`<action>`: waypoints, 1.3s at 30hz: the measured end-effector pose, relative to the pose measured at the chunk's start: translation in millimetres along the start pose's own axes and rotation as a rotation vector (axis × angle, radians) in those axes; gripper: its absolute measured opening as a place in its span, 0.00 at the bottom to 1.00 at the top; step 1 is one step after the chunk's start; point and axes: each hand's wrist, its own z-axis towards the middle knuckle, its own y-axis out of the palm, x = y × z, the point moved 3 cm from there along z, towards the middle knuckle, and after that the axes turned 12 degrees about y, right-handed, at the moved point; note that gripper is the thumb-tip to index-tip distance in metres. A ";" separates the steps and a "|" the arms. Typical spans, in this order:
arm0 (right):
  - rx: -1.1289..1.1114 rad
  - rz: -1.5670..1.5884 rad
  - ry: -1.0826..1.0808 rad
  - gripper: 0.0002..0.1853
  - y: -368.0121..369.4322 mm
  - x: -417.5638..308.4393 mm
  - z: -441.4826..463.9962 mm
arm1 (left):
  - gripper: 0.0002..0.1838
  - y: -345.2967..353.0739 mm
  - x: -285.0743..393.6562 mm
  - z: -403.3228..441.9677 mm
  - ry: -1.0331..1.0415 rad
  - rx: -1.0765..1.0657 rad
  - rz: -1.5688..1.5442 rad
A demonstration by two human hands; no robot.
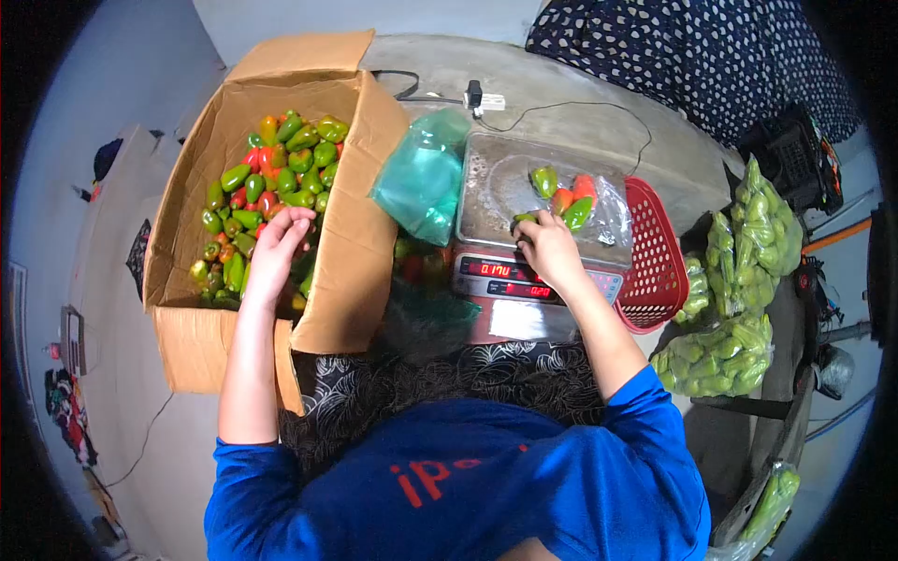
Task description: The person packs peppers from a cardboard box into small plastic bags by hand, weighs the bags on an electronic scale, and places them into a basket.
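Note:
My left hand (281, 239) hovers over the cardboard box (360, 234), its fingers loosely bent and nothing visible in them. Inside the box lie many green and red peppers (301, 161). On the steel plate of the digital scale (491, 178), my right hand (550, 245) grips a dark green pepper (524, 220), partly hidden by the fingers. Beyond that hand, a green pepper (544, 181), a bright green pepper (578, 214) and reddish peppers (584, 187) rest by a clear plastic bag (613, 213). Red digits glow on the scale's display (496, 269).
A green plastic bag (426, 178) lies between box and scale. A red perforated basket (652, 257) leans against the scale's right side. Bagged green vegetables (720, 355) sit farther right. A power strip (485, 101) with cables lies behind the scale.

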 end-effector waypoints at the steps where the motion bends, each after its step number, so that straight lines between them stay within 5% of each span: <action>1: -0.006 0.122 -0.052 0.17 -12.6 -5.3 -0.1 | 0.11 -0.4 -1.1 0.7 -0.007 -0.007 -0.005; 3: 0.262 0.224 0.065 0.26 -52.2 0.7 -2.3 | 0.11 -0.8 2.4 1.5 -0.022 -0.004 0.003; 6: 0.639 0.322 0.307 0.23 -99.9 72.4 6.6 | 0.10 1.6 1.3 -1.7 0.005 0.002 0.003; 11: 0.278 0.807 0.528 0.16 -61.4 173.2 6.0 | 0.10 0.9 -0.1 0.4 0.002 -0.015 0.002; 12: 0.226 0.711 0.526 0.18 -50.4 178.4 2.4 | 0.10 0.3 -1.5 0.6 0.004 -0.011 -0.008; 13: 0.354 0.090 0.473 0.22 -47.9 178.4 -0.8 | 0.10 -0.9 -2.8 -0.5 0.004 -0.006 -0.016; 17: 0.196 0.049 0.728 0.32 -16.8 177.4 -1.3 | 0.10 -2.0 -4.1 1.1 -0.026 0.010 -0.024; 20: 0.178 -0.324 0.628 0.35 -16.6 138.1 -7.0 | 0.10 -2.3 -4.4 0.1 -0.106 0.023 -0.033; 26: 0.307 0.047 0.470 0.20 -26.0 121.3 1.5 | 0.10 -12.3 -29.2 4.3 0.023 0.050 -0.019; 30: 0.313 0.093 0.364 0.23 -71.3 91.9 4.4 | 0.08 -14.7 -29.8 -0.1 0.059 0.121 0.075; 36: 0.265 0.624 0.290 0.23 -154.4 36.3 1.3 | 0.06 7.0 30.8 -22.6 0.315 0.350 0.011; 39: 0.237 0.360 0.110 0.23 -189.2 -4.0 -8.7 | 0.05 41.0 73.5 -42.4 0.395 0.337 -0.092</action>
